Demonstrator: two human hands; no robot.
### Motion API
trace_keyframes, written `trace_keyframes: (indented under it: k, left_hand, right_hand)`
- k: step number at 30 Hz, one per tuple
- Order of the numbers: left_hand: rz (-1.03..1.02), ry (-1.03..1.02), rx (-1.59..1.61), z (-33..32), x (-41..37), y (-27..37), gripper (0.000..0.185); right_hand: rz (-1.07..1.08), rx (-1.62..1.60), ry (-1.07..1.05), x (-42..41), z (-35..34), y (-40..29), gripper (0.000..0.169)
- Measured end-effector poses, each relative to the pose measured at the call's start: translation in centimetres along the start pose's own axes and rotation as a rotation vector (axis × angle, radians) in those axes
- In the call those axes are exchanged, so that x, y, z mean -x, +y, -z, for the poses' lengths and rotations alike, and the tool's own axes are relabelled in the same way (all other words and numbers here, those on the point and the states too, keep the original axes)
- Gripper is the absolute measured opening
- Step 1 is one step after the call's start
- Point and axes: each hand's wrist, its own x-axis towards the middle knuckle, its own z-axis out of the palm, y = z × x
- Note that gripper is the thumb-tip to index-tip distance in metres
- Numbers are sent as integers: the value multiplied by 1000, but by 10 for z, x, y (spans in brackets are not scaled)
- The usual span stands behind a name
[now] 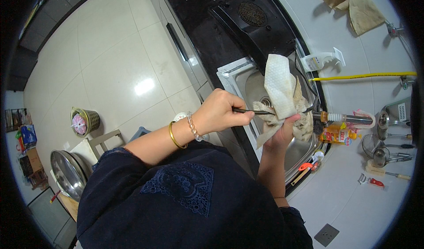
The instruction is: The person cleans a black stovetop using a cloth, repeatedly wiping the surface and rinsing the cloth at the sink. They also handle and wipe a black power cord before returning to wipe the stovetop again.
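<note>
My left hand [221, 111], with a gold bangle and a clear bead bracelet at the wrist, pinches a black cord [241, 110] between thumb and fingers. My right hand [281, 134] is closed around a white textured paper towel [280, 80], which is folded about the cord. A soiled beige cloth [303, 129] hangs beside and below the towel. Both hands are over the near side of a stainless steel sink [255, 83]. Beyond the towel, a black cord [299, 67] runs along the back of the sink towards a black appliance [238, 40] with a round mesh grille.
Against the tiled wall are a spray bottle [319, 61], a yellow hose [364, 75], a faucet [357, 119] and an orange detergent bottle [338, 135]. Brushes [304, 167] lie at the sink's rim. Strainers [372, 146] hang on the wall. A waste basket [94, 121] and metal basins [68, 173] stand behind.
</note>
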Motion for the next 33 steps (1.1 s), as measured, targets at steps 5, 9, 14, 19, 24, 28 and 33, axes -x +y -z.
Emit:
trace_keyframes:
  k: [5,9,14,19,24,28,33]
  left_hand:
    - [-110,-76,-23,5,-2,-7,27]
    - [-197,-121,32,16,0,-19,22]
    - [-222,-78,63,13,1,-25,21]
    - [-109,-32,-47,10,-2,-10,32]
    - [-279,129,-284,-11,-10,-4,30]
    - [-371,48,-293,-18,-21,-1,23]
    - [-305,-102,-218,-19,-33,6,23]
  right_hand:
    - [-15,-88,-71,0,1,-2,54]
    - [-39,-39,195,-4,-22,-15,52]
    - [44,-68,210,-8,-11,-15,49]
    - [-103,-37,297,-3,-16,-16,46]
    - [-52,578,166,6,-15,24,51]
    - [76,302,219,-2,-6,25,48]
    - [45,-7,494,-17,4,-10,35]
